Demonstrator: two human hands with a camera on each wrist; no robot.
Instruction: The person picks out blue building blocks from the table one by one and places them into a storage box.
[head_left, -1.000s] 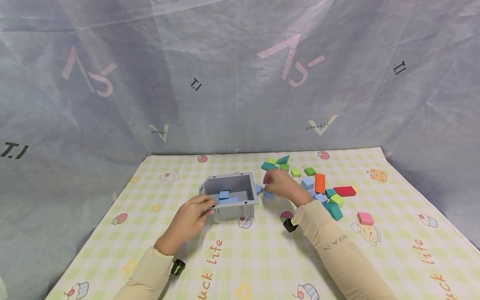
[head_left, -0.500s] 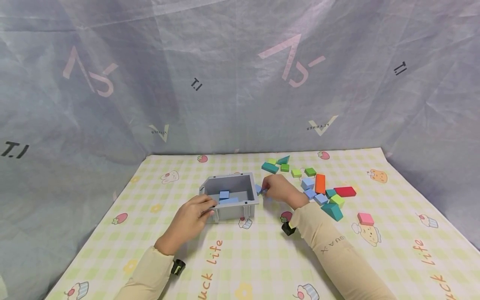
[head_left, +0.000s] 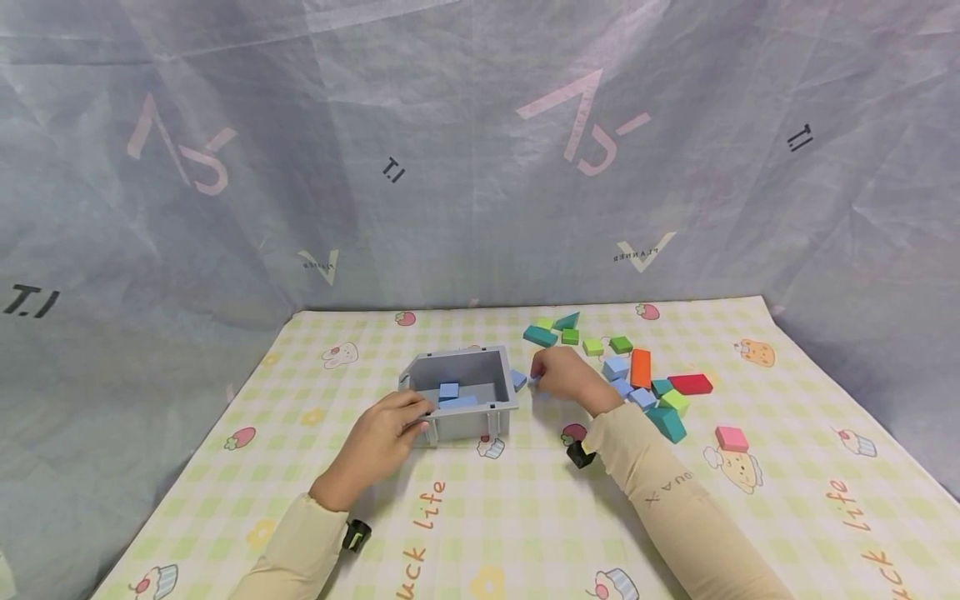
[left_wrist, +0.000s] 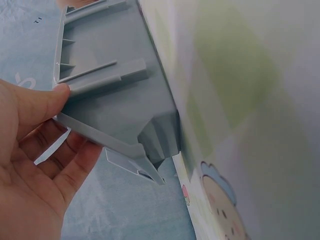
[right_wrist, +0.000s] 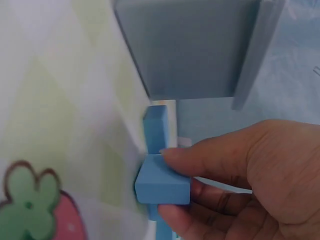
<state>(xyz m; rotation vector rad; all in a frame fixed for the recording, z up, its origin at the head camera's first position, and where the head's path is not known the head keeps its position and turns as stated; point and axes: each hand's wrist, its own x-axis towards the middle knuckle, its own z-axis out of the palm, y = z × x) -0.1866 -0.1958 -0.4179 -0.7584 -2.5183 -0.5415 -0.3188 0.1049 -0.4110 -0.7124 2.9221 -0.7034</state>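
My left hand [head_left: 382,433] grips the near left corner of a grey plastic bin [head_left: 461,427]. In the left wrist view, the thumb [left_wrist: 50,102] lies on the bin's outer side, with the fingers curled behind the rim. Two blue blocks [head_left: 448,391] lie inside the bin. To its right, my right hand [head_left: 566,375] is low over the table. The right wrist view shows a blue block [right_wrist: 162,185] pinched between that thumb and the fingers. Another blue block [right_wrist: 156,127] lies just beyond it, close to the bin wall. More blue shows partly hidden beneath the held block.
Right of my right hand lie several blue blocks [head_left: 617,367], an orange block [head_left: 641,368], a red block [head_left: 690,383] and a teal block [head_left: 666,423]. Green blocks [head_left: 570,337] sit farther back. A pink block [head_left: 731,438] lies apart on the checked tablecloth [head_left: 480,517]. A grey curtain [head_left: 450,208] hangs behind.
My right hand has lowered slightly around the blue block, shifting a little left and then back right beside the bin. My left hand and the bin stay still.
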